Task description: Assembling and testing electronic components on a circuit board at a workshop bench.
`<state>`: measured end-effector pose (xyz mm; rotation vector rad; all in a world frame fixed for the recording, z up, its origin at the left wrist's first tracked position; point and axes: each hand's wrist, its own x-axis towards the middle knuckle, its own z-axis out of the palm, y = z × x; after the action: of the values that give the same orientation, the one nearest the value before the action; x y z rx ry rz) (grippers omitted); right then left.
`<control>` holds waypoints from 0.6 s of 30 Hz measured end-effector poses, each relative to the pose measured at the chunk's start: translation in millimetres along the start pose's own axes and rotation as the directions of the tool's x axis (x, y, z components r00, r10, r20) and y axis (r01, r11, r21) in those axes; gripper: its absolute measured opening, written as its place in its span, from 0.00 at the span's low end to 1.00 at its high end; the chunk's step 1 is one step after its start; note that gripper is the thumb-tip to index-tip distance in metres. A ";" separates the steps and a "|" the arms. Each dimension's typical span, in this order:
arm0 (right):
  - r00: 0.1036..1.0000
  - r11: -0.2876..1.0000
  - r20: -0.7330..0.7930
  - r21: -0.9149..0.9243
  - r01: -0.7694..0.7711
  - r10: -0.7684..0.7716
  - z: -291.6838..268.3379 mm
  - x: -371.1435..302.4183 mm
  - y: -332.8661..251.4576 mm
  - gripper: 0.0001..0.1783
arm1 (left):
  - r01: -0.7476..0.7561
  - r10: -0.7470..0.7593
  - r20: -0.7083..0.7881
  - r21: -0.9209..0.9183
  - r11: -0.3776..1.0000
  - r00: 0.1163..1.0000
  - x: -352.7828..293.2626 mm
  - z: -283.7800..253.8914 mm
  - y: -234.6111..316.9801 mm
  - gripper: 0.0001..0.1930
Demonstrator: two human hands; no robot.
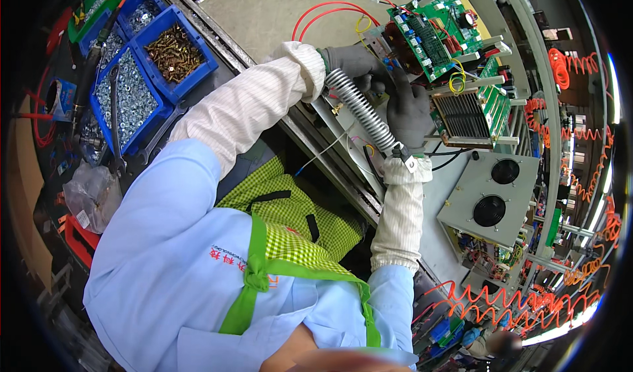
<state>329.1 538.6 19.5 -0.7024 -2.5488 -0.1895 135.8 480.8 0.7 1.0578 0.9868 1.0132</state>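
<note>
My left hand [353,63], in a dark grey glove, is closed at the inner side of an electronic unit, its fingertips meeting those of the right. My right hand [407,111], gloved alike, reaches up beside it with fingers drawn together. What they pinch is too small and shaded to make out; small blue and red bits show there. Just beyond them stands a green circuit board [427,45] with wires and parts. A thick silver coil spring [361,109] runs slantwise in front of my hands, its lower end by my right cuff, at a metal bracket [410,163].
Blue bins hold brass-coloured screws [173,53] and silver nuts [125,95] at left, with a wrench [115,108] lying across. A grey metal box with two black fans [489,210] stands right of a finned block [463,117]. Red wires [333,6] loop above; orange coiled hoses [514,303] hang at right.
</note>
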 end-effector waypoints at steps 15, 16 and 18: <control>0.995 0.997 -0.071 -0.009 0.071 -0.071 -0.5 6.4 -2.8 0.24 | 0.098 -0.111 -0.039 -0.251 0.963 0.993 2.4 3.4 0.9 0.08; 0.988 0.994 -0.110 -0.036 0.104 -0.107 3.4 8.4 -2.1 0.23 | 0.092 -0.107 -0.034 -0.302 0.949 0.994 5.0 1.8 -1.6 0.06; 0.986 0.995 -0.135 -0.040 0.088 -0.093 7.6 7.2 2.0 0.23 | 0.115 -0.129 -0.015 -0.350 0.930 0.992 1.9 6.5 1.6 0.05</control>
<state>321.5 545.5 16.4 -0.5661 -2.4527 -0.3022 142.2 481.7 3.3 0.6776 0.8521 1.0614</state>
